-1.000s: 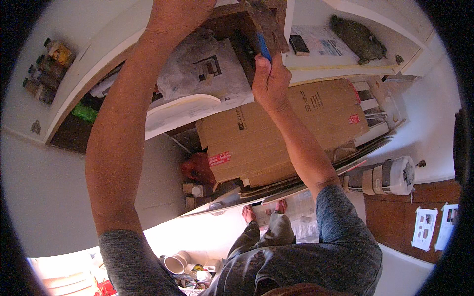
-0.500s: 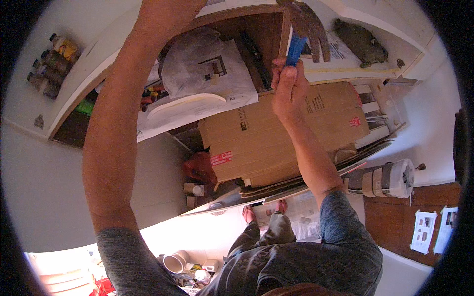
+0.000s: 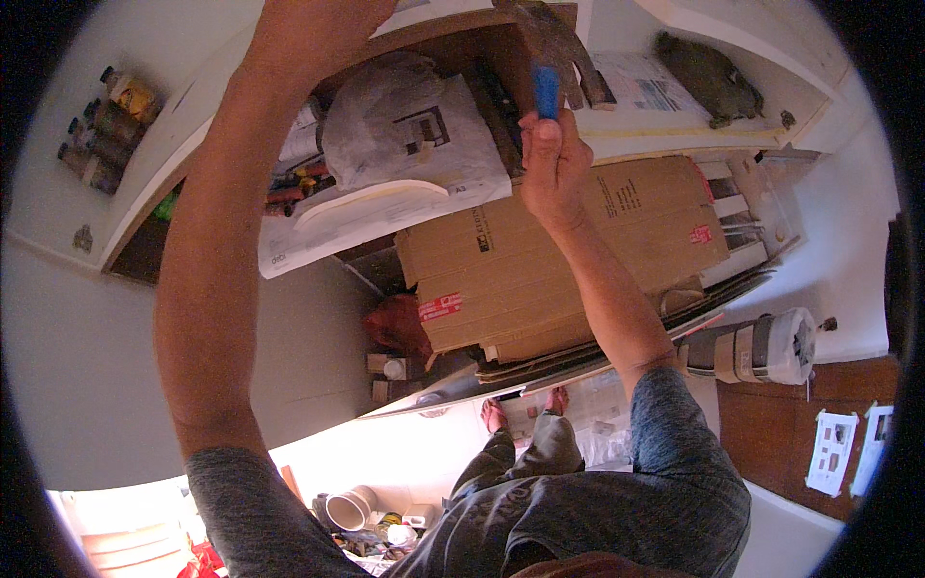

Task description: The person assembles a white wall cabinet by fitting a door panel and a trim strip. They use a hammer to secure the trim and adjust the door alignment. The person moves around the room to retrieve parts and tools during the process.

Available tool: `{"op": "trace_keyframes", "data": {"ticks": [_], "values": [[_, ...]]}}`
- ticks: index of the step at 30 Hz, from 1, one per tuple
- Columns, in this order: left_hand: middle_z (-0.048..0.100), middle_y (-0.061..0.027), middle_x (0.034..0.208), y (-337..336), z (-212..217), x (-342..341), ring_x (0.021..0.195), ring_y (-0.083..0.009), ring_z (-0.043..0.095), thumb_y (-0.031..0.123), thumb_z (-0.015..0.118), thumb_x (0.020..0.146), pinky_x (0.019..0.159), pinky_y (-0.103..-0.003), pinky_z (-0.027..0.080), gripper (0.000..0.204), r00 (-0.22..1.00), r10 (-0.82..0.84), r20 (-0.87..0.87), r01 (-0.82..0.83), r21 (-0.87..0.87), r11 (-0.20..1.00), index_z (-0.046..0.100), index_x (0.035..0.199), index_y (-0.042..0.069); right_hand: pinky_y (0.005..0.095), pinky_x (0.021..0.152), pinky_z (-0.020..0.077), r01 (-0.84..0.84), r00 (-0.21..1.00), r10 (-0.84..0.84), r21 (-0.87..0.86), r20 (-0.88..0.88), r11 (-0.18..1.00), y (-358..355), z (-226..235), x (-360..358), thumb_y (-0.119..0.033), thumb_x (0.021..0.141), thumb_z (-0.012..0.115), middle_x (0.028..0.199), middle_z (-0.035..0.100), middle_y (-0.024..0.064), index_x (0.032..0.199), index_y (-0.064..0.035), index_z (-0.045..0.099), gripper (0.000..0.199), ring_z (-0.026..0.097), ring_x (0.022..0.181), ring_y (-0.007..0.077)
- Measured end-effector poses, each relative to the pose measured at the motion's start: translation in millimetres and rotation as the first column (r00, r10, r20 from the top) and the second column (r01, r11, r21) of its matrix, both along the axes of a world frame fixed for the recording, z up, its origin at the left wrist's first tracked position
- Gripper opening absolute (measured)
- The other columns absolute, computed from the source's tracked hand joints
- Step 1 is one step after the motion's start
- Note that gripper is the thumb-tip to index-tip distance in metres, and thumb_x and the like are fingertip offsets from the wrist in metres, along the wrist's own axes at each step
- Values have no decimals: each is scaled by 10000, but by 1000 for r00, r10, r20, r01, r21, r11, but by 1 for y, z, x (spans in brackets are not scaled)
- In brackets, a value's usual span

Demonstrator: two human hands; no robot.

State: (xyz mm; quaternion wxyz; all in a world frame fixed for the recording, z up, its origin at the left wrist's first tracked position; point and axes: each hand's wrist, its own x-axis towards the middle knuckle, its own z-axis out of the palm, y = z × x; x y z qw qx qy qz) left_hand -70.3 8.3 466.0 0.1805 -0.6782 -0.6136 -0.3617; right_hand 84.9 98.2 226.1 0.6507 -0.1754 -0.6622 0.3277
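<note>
Between the thumb and fingers of my right hand (image 3: 556,164), closed, is a small blue strip-like piece (image 3: 546,91), pointing up; I cannot make out its kind. Just beyond it is a dark brown shape (image 3: 559,43) with finger-like ends; whether it is a glove, a hand or a shadow is unclear. My left hand (image 3: 323,29) reaches to the top edge of the picture, its fingers out of sight. Below and between the hands lies a large printed paper sheet (image 3: 462,178) with a cloudy plastic bag (image 3: 371,120) and a pale curved strip (image 3: 385,193).
Flattened cardboard boxes (image 3: 568,260) lean below the shelf. Several bottles (image 3: 111,135) stand at far left, and a greenish-grey bag (image 3: 708,82) lies at far right. A wrapped roll (image 3: 747,349) sticks out at right. A white bucket (image 3: 352,508) and loose items are on the floor.
My right hand has moved a little left with the blue piece, which now points straighter up. The dark shape has also shifted left. My left arm has moved slightly left.
</note>
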Motion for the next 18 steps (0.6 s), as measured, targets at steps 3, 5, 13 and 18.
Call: {"op": "trace_keyframes", "data": {"ticks": [3,5,13,18], "values": [[698,-150,884,-18,-10,12,758,-187,643,112,791,858,682,-322,530,208,992,100,-76,-93,95,991,735,997,-33,229,487,359,-3,1000,2,-10,-19,1000,-2,-6,-2,-525,1059,448,652,533,-25,981,-34,606,522,463,553,45],[699,-157,876,-27,-14,21,752,-201,648,122,797,851,691,-332,535,211,986,168,-15,-166,93,982,740,974,-39,226,489,357,-17,1000,17,-15,-20,1000,-1,-7,0,-526,1058,450,651,530,-23,986,-35,606,520,458,551,44],[721,-141,877,-20,-61,11,785,-200,673,149,806,852,723,-320,539,220,961,144,237,-212,293,932,755,966,-32,220,489,353,-49,997,48,-16,-56,999,-4,-8,-12,-499,1066,449,638,499,-30,992,-27,607,503,441,544,44],[730,-133,862,-12,-77,14,782,-185,673,132,800,856,731,-316,537,199,928,-2,372,-164,415,895,755,946,-39,324,520,437,-41,999,40,-45,-11,998,-5,-10,-15,-433,1066,462,677,586,64,977,-26,610,442,567,573,158]]}}
